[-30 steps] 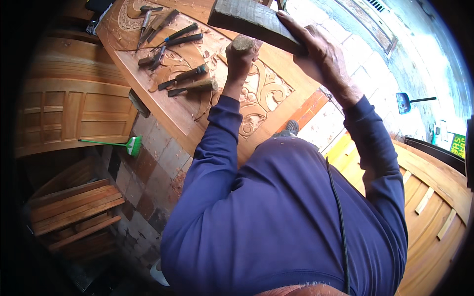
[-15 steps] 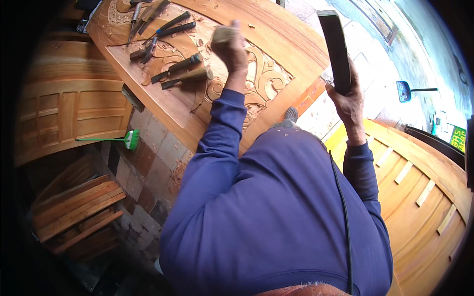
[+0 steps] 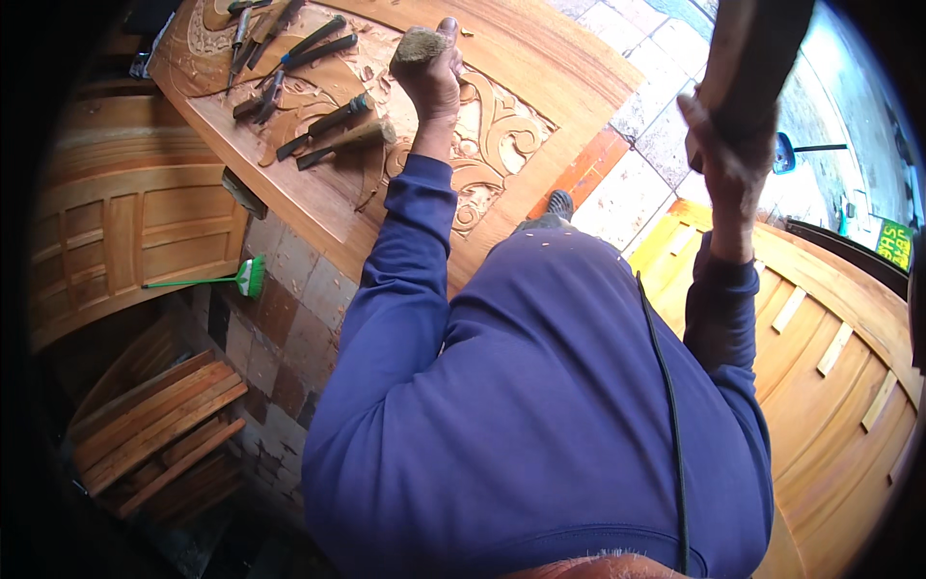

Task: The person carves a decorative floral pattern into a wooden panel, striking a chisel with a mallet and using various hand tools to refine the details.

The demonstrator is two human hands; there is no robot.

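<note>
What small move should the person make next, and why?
Perhaps bring the wooden block in the right grip toward the handle: the left grip holds it end-up over the carved panel, and the block is apart from it.

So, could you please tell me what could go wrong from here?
The right hand holds a wooden block raised; a stray swing might strike the left hand, which grips a wooden handle. Loose chisels lie on the carved panel, so a knock might make one scratch it.
</note>
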